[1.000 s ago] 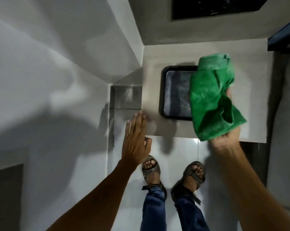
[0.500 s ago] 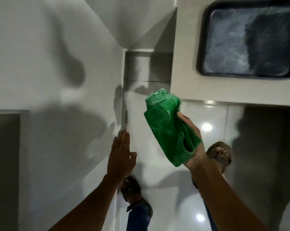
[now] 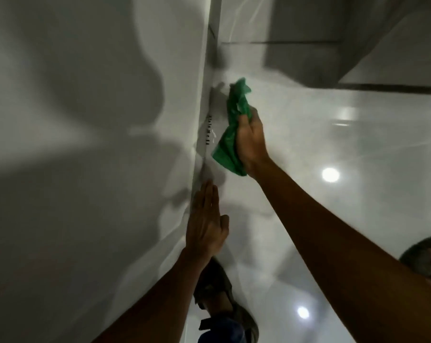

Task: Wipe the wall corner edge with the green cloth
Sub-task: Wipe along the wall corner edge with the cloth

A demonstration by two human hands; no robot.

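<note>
A bunched green cloth [image 3: 231,129] is gripped in my right hand [image 3: 250,142], held close beside the white wall corner edge [image 3: 201,134]; whether it touches the edge is unclear. Dark marks [image 3: 208,129] dot the edge next to the cloth. Lower down, my left hand [image 3: 205,224] lies flat with straight fingers against the same corner edge, holding nothing.
The white wall [image 3: 85,169] fills the left half. A glossy white tiled floor [image 3: 333,157] with light reflections lies to the right. My sandalled feet [image 3: 221,293] stand near the wall base. A white table's underside [image 3: 358,45] is at the upper right.
The view has swung down and toward the wall. My right hand has carried the green cloth leftward and forward, up to the corner edge. My left hand stays flat on the wall.
</note>
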